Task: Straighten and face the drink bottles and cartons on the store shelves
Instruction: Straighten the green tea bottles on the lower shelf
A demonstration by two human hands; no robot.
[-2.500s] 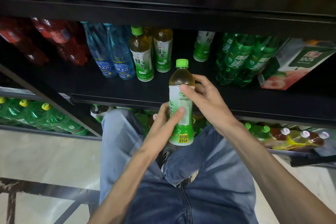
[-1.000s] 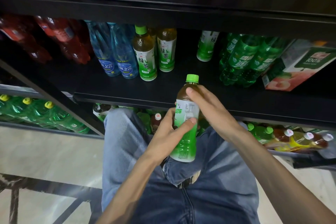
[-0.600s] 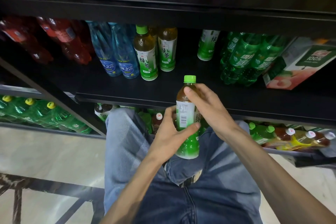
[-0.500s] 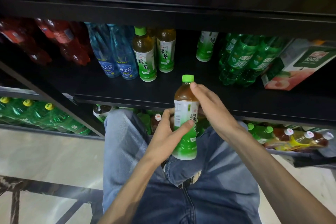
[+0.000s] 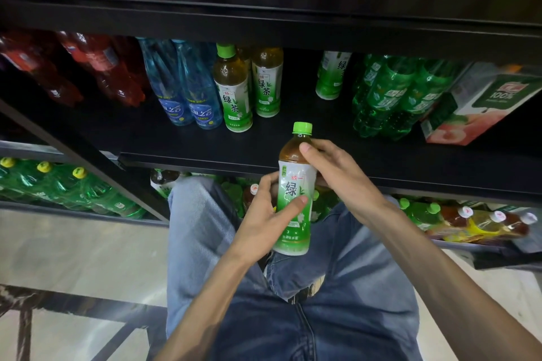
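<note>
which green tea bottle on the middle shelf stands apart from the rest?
The green tea bottle right of the gap, beside the green soda bottles. The other two stand together next to the blue water bottles.

1. The green tea bottle [image 5: 296,190] has turned in the hands: a moment ago its barcode side faced the camera, and now the front of the label with the large green character does.
2. The left hand [image 5: 268,218] has shifted its grip, so its thumb now lies across the lower part of the label front.
3. The right hand [image 5: 337,173] has moved its thumb up onto the brown shoulder of the bottle, just under the green cap.
</note>
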